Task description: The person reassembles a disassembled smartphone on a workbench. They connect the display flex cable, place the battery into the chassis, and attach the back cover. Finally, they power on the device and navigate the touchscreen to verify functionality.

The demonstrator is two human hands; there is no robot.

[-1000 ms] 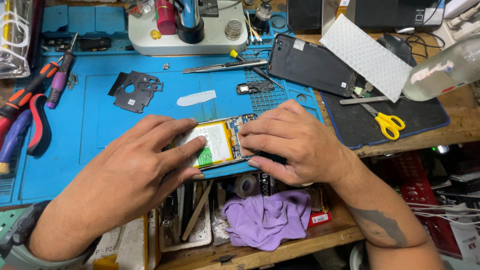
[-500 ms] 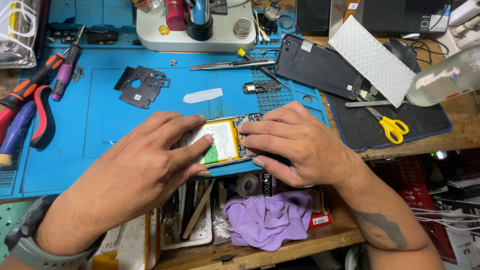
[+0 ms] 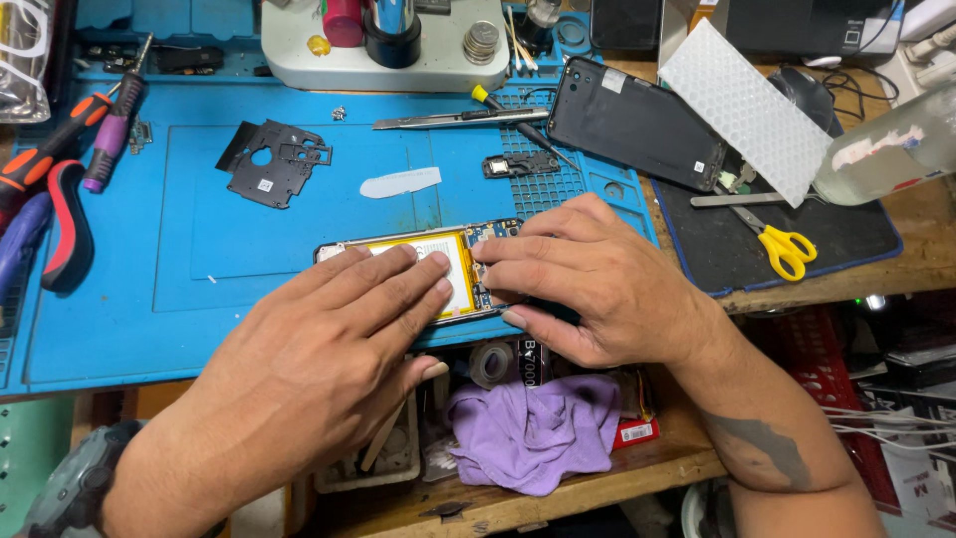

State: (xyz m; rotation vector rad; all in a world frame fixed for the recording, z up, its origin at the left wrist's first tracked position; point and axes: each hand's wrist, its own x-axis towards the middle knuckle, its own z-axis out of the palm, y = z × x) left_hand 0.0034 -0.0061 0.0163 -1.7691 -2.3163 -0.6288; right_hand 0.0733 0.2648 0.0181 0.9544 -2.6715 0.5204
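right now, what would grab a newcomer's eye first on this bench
Both hands, the left hand and right hand, press on an opened phone with its yellow-edged battery showing, at the front edge of the blue work mat. Behind it to the right lies a black back cover, and farther right the yellow-handled scissors on a dark pad.

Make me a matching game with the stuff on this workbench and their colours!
Things:
1. scissors
2. crumpled cloth
3. work mat
4. phone back cover

Colours:
A. blue
B. black
C. yellow handles
D. purple

Pairs: 1-C, 2-D, 3-A, 4-B
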